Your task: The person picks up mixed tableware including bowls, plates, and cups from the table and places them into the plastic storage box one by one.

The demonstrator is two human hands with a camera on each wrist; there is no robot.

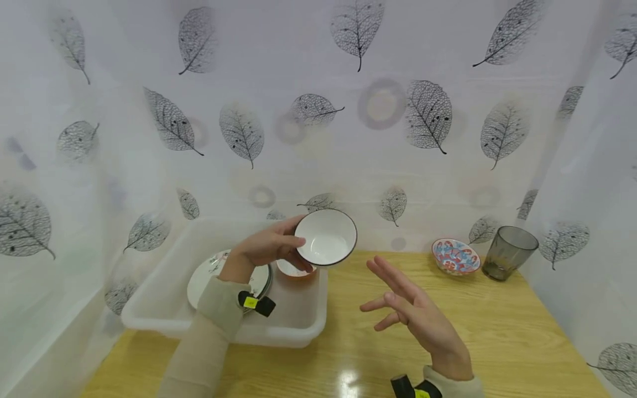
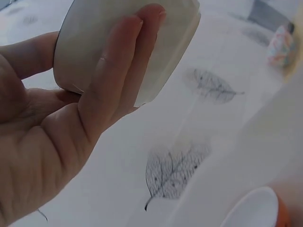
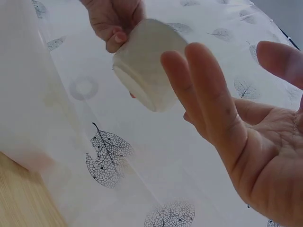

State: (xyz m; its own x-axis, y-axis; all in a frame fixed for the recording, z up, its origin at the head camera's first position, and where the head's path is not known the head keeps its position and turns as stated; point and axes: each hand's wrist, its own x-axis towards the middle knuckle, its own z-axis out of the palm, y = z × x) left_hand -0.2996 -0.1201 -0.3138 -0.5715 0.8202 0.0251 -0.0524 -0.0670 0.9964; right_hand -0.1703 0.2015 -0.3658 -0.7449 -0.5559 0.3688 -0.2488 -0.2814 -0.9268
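A white bowl (image 1: pixel 328 239) with a thin dark rim is held up by my left hand (image 1: pixel 271 243), thumb over the rim and fingers under the outside. Its tilted inside faces the head camera. From the left wrist, the fingers lie along the pale outer wall of the bowl (image 2: pixel 128 42). To the right, apart from the bowl, my right hand (image 1: pixel 415 312) is in the air with fingers spread and nothing in it. In the right wrist view the right hand (image 3: pixel 255 142) is near the bowl's base.
Below the left arm stands a white plastic basin (image 1: pixel 313 326) with plates (image 1: pixel 201 282) and an orange-sided bowl (image 1: pixel 297 276). A patterned red-and-blue bowl (image 1: pixel 455 257) and a grey glass (image 1: pixel 510 253) sit at the back right of the wooden table (image 1: pixel 517 326). A leaf-print curtain hangs behind.
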